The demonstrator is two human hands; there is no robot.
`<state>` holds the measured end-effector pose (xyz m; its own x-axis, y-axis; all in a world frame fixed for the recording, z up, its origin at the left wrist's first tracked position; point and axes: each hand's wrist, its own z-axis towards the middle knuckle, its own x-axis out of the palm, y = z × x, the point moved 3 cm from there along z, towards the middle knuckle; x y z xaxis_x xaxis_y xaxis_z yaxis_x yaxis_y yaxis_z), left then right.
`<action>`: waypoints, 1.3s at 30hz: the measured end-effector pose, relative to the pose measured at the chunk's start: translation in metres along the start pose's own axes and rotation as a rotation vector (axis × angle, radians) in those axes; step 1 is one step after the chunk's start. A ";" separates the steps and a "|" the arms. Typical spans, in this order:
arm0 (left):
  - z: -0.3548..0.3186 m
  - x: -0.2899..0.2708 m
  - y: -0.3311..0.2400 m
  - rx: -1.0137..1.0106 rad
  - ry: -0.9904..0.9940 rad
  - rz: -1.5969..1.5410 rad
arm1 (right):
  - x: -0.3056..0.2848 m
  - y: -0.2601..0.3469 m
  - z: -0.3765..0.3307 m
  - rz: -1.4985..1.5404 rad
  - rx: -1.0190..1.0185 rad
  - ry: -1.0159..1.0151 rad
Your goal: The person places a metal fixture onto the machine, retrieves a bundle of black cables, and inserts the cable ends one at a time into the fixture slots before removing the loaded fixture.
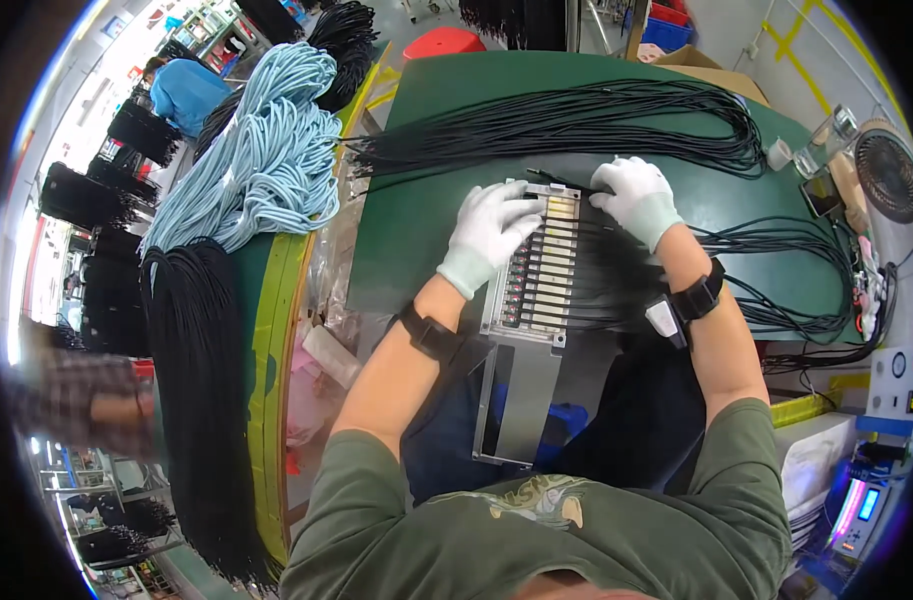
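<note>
A long metal fixture tray (pixel 532 330) with a row of slots lies at the near edge of a green table (pixel 416 210) and reaches over my lap. Several black cables (pixel 616 290) sit in its slots and trail to the right. My left hand (pixel 488 232), in a white glove, rests with its fingers spread on the tray's upper left part. My right hand (pixel 636 198), also gloved, pinches a black cable (pixel 561 182) at the tray's top edge. A big bundle of black cables (pixel 576 125) lies across the table just beyond both hands.
Piles of light blue cable (pixel 276 150) and black cable (pixel 201 390) hang over a neighbouring bench at left. A small fan (pixel 888 175), a phone and small containers stand at the table's right end. Machines with lit displays (pixel 866 500) are at lower right. Another person's sleeve (pixel 76 400) is at far left.
</note>
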<state>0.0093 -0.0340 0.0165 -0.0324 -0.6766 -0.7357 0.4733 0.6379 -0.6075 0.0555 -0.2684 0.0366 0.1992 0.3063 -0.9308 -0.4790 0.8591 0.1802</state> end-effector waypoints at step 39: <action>-0.004 -0.017 0.016 -0.152 -0.208 -0.034 | -0.017 0.030 -0.006 0.082 -0.182 -0.037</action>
<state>0.0138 -0.0111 0.0180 0.1428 -0.7495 -0.6464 0.3369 0.6509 -0.6803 0.0325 -0.2509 0.0560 0.1825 0.3901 -0.9025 -0.6410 0.7433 0.1917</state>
